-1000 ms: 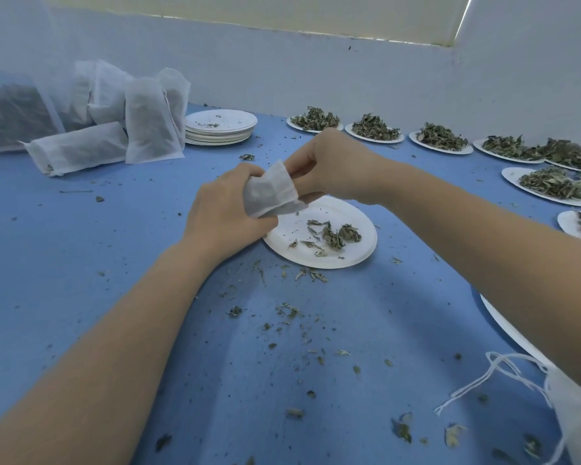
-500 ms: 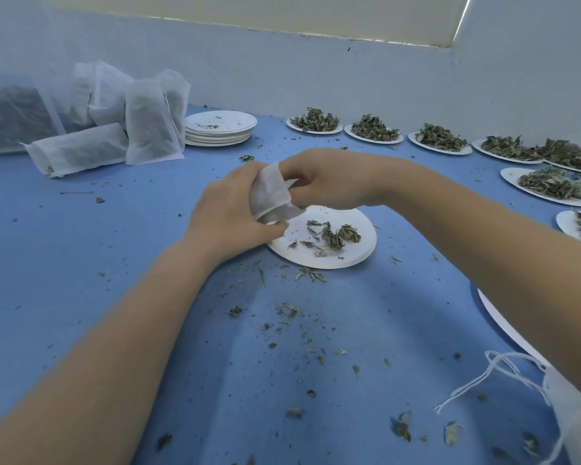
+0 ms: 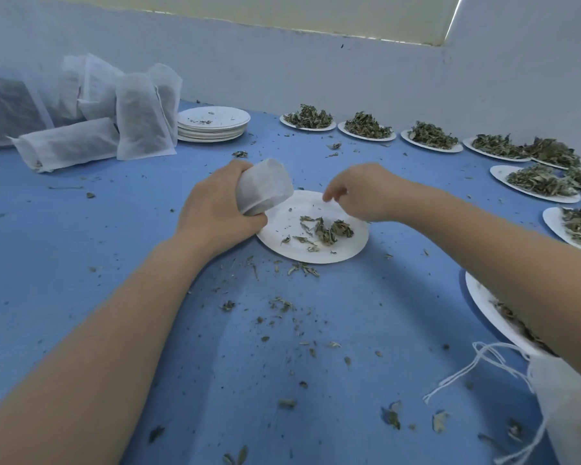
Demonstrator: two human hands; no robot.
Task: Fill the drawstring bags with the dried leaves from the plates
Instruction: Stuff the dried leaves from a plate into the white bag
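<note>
2 hands (image 3: 215,209) (image 3: 366,193) work, left gripping an unlabelled bag (image 3: 264,186).

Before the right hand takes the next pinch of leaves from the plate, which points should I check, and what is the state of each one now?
1. Left hand holds the bag: ok.
2. Bag mouth open toward the plate: cannot tell.
3. Right hand free, holding nothing: ok.
4. Leaves remain on the plate: ok.
5. Table free of spilled leaves: not ok, many crumbs lie around the plate.
</note>
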